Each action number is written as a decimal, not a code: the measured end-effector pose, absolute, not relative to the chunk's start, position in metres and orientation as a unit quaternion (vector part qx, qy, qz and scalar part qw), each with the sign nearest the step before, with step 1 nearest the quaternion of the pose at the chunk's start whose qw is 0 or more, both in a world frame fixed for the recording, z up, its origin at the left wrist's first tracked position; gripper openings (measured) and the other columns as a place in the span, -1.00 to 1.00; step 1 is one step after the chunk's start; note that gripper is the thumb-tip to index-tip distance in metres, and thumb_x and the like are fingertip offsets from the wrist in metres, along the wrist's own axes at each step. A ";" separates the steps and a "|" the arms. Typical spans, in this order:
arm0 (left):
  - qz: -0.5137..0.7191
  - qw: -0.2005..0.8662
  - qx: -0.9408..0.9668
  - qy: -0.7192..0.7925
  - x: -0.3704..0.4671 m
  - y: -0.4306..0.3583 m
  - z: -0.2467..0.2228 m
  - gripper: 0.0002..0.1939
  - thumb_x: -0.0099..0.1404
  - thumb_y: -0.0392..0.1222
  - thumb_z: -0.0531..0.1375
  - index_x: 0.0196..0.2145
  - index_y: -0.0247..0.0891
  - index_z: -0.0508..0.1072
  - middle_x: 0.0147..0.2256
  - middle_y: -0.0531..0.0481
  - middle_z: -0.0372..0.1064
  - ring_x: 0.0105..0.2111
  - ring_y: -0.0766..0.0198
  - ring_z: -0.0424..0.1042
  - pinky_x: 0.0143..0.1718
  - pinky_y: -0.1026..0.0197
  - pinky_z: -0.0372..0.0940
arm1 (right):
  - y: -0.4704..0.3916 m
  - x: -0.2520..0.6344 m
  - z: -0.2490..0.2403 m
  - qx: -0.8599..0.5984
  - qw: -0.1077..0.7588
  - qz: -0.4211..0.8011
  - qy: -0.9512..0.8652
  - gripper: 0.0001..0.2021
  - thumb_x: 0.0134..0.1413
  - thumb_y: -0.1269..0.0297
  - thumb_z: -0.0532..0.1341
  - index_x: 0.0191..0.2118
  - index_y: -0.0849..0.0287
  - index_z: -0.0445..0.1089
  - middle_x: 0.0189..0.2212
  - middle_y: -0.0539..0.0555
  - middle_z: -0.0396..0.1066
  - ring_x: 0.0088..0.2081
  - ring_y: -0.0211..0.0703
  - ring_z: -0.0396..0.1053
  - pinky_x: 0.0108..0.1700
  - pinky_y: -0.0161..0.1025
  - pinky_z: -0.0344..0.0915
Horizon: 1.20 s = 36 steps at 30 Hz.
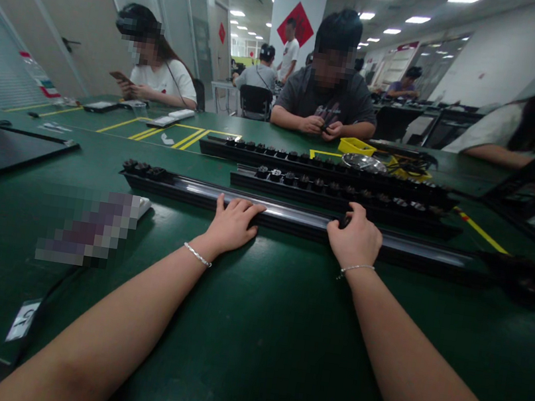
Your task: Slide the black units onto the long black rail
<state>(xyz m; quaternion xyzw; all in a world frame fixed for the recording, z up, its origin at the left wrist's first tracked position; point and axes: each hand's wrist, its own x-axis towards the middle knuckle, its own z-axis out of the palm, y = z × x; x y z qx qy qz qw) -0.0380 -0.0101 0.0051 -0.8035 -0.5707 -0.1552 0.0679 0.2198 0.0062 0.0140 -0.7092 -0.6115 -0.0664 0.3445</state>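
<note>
A long black rail (290,214) with a shiny channel lies across the green table in front of me. Over its near edge, my left hand (231,225) grips it with fingers on top and the thumb at the near side. My right hand (357,237) is closed around a small black part (344,221) on the rail, mostly covered by my thumb and curled fingers. Several similar black parts (144,170) sit at the rail's left end. Behind it lie a second rail (250,181) and a third rail (215,148), both carrying rows of small black round parts.
At the left are a blurred-out device (92,228), a cable with a white tag (23,319) and a dark panel (3,154). A yellow tray (356,147) and metal dish (364,163) stand beyond the rails. Co-workers sit across the table and at the right.
</note>
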 end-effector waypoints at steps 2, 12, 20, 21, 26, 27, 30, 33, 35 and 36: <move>-0.156 0.069 -0.803 -0.571 -0.038 -0.010 0.005 -0.52 0.24 -0.11 0.07 0.13 -0.04 0.20 0.03 -0.07 0.28 0.09 0.02 0.18 0.19 -0.37 -0.30 | 0.006 0.222 0.014 -0.711 0.346 -0.065 -0.609 -0.51 -0.05 0.23 0.09 0.07 0.19 0.21 -0.19 0.18 0.45 -0.17 0.04 0.34 -0.03 0.00 0.11; -0.148 0.062 -0.801 -0.576 -0.038 -0.010 0.006 -0.51 0.24 -0.11 0.07 0.14 -0.02 0.20 0.05 -0.06 0.27 0.10 0.02 0.17 0.20 -0.35 -0.32 | 0.004 0.229 0.015 -0.724 0.343 -0.060 -0.595 -0.52 -0.06 0.22 0.08 0.05 0.20 0.22 -0.21 0.18 0.45 -0.17 0.03 0.33 -0.02 -0.01 0.10; -0.146 0.059 -0.801 -0.577 -0.038 -0.011 0.007 -0.51 0.24 -0.12 0.07 0.14 -0.03 0.21 0.04 -0.06 0.27 0.10 0.02 0.17 0.20 -0.35 -0.32 | 0.006 0.231 0.014 -0.727 0.342 -0.060 -0.593 -0.55 -0.07 0.24 0.06 0.00 0.21 0.28 -0.21 0.17 0.45 -0.17 0.05 0.33 -0.04 -0.03 0.10; -0.145 0.057 -0.801 -0.578 -0.038 -0.011 0.008 -0.51 0.24 -0.12 0.07 0.14 -0.03 0.21 0.05 -0.06 0.27 0.10 0.01 0.17 0.20 -0.35 -0.32 | 0.006 0.232 0.014 -0.725 0.343 -0.059 -0.594 -0.56 -0.08 0.25 0.06 -0.01 0.20 0.29 -0.20 0.17 0.45 -0.17 0.04 0.33 -0.03 -0.03 0.10; -0.146 0.058 -0.802 -0.577 -0.038 -0.011 0.008 -0.51 0.24 -0.11 0.07 0.14 -0.02 0.20 0.05 -0.06 0.27 0.10 0.01 0.17 0.20 -0.35 -0.32 | 0.005 0.234 0.013 -0.729 0.338 -0.072 -0.591 -0.56 -0.07 0.23 0.05 -0.02 0.21 0.30 -0.21 0.21 0.43 -0.16 0.05 0.30 -0.04 -0.02 0.09; -0.146 0.059 -0.802 -0.576 -0.038 -0.011 0.008 -0.50 0.24 -0.11 0.07 0.14 -0.02 0.20 0.05 -0.06 0.27 0.10 0.01 0.17 0.20 -0.34 -0.31 | 0.005 0.234 0.013 -0.735 0.331 -0.077 -0.587 -0.56 -0.07 0.21 0.05 -0.03 0.22 0.31 -0.22 0.22 0.43 -0.16 0.06 0.30 -0.04 -0.01 0.09; -0.144 0.058 -0.802 -0.577 -0.037 -0.011 0.009 -0.51 0.24 -0.11 0.07 0.14 -0.02 0.20 0.04 -0.06 0.28 0.10 0.01 0.17 0.20 -0.35 -0.31 | 0.002 0.238 0.014 -0.753 0.312 -0.086 -0.573 -0.55 -0.07 0.16 0.06 -0.04 0.24 0.33 -0.24 0.25 0.42 -0.15 0.08 0.28 -0.02 0.02 0.06; -0.142 0.057 -0.802 -0.578 -0.038 -0.011 0.009 -0.51 0.24 -0.11 0.07 0.14 -0.03 0.20 0.04 -0.07 0.28 0.10 0.00 0.17 0.19 -0.37 -0.30 | 0.000 0.241 0.015 -0.762 0.309 -0.084 -0.563 -0.55 -0.06 0.15 0.06 -0.05 0.25 0.33 -0.23 0.26 0.42 -0.15 0.07 0.27 0.00 0.04 0.05; -0.143 0.058 -0.803 -0.576 -0.038 -0.010 0.008 -0.51 0.24 -0.11 0.07 0.14 -0.03 0.21 0.04 -0.08 0.28 0.09 -0.01 0.18 0.18 -0.37 -0.30 | 0.000 0.243 0.015 -0.763 0.312 -0.082 -0.560 -0.56 -0.07 0.16 0.07 -0.05 0.24 0.33 -0.22 0.25 0.42 -0.14 0.07 0.28 0.01 0.05 0.05; -0.145 0.060 -0.803 -0.575 -0.038 -0.010 0.008 -0.51 0.24 -0.11 0.07 0.14 -0.03 0.21 0.04 -0.08 0.28 0.09 -0.01 0.18 0.18 -0.38 -0.30 | -0.001 0.243 0.015 -0.763 0.314 -0.082 -0.560 -0.56 -0.07 0.15 0.07 -0.06 0.23 0.33 -0.22 0.24 0.42 -0.14 0.07 0.28 0.01 0.05 0.05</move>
